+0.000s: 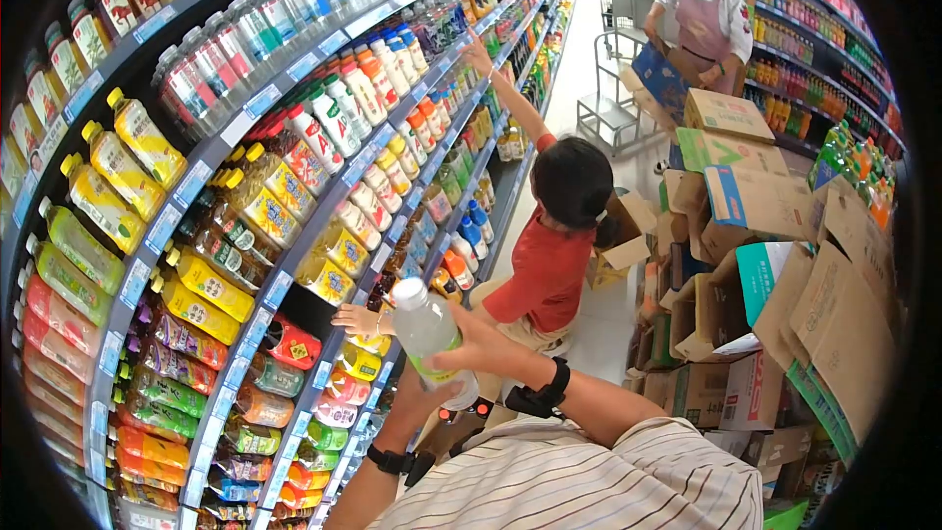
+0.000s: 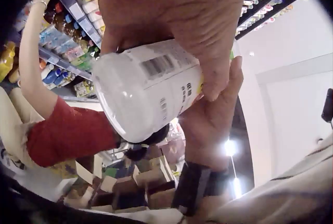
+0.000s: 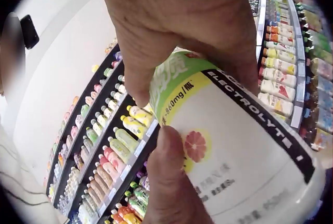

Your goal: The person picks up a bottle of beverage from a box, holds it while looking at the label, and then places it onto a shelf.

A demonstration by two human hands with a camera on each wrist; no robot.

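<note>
A clear bottle with a white cap and a green-and-white label (image 1: 424,326) is held in front of the striped shirt, tilted, cap end up. My right hand (image 1: 496,344) grips its side, fingers curled round it. Lower down, my left hand (image 1: 417,400) holds it near the base. In the left wrist view the bottle's base (image 2: 122,99) faces the camera, between my left hand (image 2: 177,10) and my right hand (image 2: 210,114). The right wrist view shows the label (image 3: 223,140) with a grapefruit picture, under my right hand (image 3: 182,15); my left thumb (image 3: 169,166) presses its side.
Shelves of bottled drinks (image 1: 211,290) curve along the left. Close ahead, a person in a red shirt (image 1: 540,270) reaches toward them. Opened cardboard boxes (image 1: 751,206) are piled on the right. Behind them stand a person in an apron (image 1: 692,25) and a metal step ladder (image 1: 608,113).
</note>
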